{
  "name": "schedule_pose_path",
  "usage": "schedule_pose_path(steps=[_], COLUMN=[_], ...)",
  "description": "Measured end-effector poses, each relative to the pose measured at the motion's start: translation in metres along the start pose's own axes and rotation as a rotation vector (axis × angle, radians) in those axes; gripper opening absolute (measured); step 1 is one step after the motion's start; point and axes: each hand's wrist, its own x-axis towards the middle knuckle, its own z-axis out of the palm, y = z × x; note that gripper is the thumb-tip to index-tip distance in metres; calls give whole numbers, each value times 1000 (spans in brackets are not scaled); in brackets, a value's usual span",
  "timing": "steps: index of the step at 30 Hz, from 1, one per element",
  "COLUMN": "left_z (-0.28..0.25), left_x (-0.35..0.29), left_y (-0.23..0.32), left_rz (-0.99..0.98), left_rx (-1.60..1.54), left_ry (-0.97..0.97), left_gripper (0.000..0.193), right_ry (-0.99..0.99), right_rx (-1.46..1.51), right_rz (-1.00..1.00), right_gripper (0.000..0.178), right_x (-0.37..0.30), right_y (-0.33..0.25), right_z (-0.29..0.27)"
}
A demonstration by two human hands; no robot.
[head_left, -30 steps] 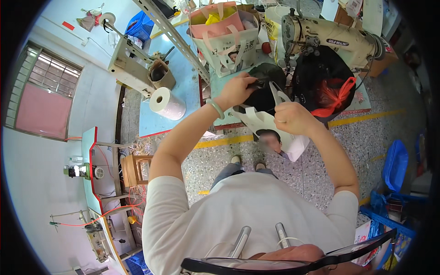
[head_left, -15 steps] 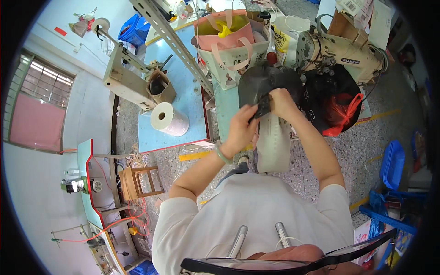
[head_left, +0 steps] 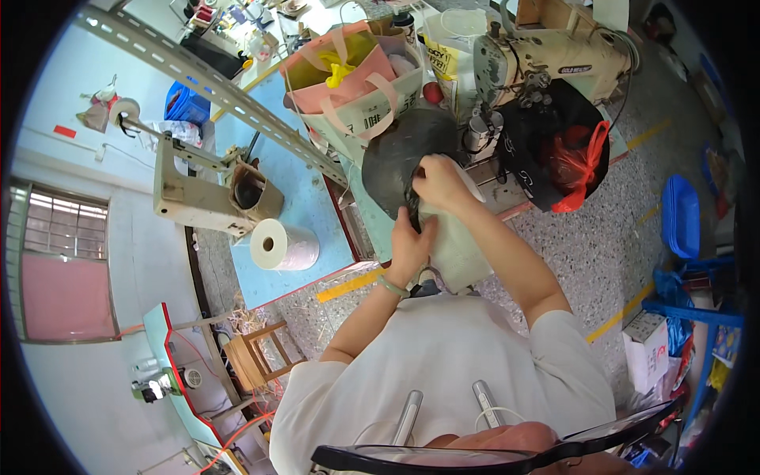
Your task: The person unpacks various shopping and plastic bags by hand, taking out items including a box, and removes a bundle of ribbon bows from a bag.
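Note:
A rounded black plastic bag [head_left: 408, 150] rests at the table's near edge in front of me. My right hand [head_left: 442, 184] pinches the bag's gathered rim from above. Just below and to its left, my left hand [head_left: 412, 244] is closed on the same bunched black plastic, a pale bangle on that wrist. Under both hands hangs a whitish, finely textured piece [head_left: 459, 255] reaching toward my lap; its kind is unclear. Touching the bag's far left side stands a tote bag [head_left: 348, 115] with pink handles.
An industrial sewing machine [head_left: 554, 67] stands at the back right, before it a black bag [head_left: 526, 162] holding a knotted red plastic bag [head_left: 584, 170]. Leftward, a blue table [head_left: 289, 202] carries a white roll [head_left: 289, 244] and another machine [head_left: 186, 186]. A slotted metal post [head_left: 214, 99] slants across.
My view has turned, shifting the surroundings in the picture. My hands are lower and further left in it, the right now above the left, and the black plastic stretches between them.

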Motion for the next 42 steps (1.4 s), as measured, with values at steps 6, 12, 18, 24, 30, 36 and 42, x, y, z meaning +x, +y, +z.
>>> schedule_pose_path(steps=[6,12,18,24,30,36,42], left_z=[-16,-38,-44,-47,-56,-61,-83], left_x=[6,5,5,7,-1,5,0], left_y=[-58,-105,-120,-144,-177,-197,-105], left_rz=[48,-132,-269,-314,-456,-453,-603], left_rx=[-393,-647,-862,-930,-851,-1105,-1351], left_ry=[70,152,308,393,404,260,-268], left_gripper=[19,21,16,19,26,25,36], right_ry=[-5,174,108,329,-36,16,-198], right_rx=[644,452,717,1005,826,1611,1076], right_rz=[37,407,456,644,625,693,244], right_gripper=[27,41,54,37,20,49,73], right_x=[-58,-74,-33,-22,-124,-167,-149], right_y=[48,221,198,195,212,146,78], right_z=[-33,25,89,93,90,91,-30])
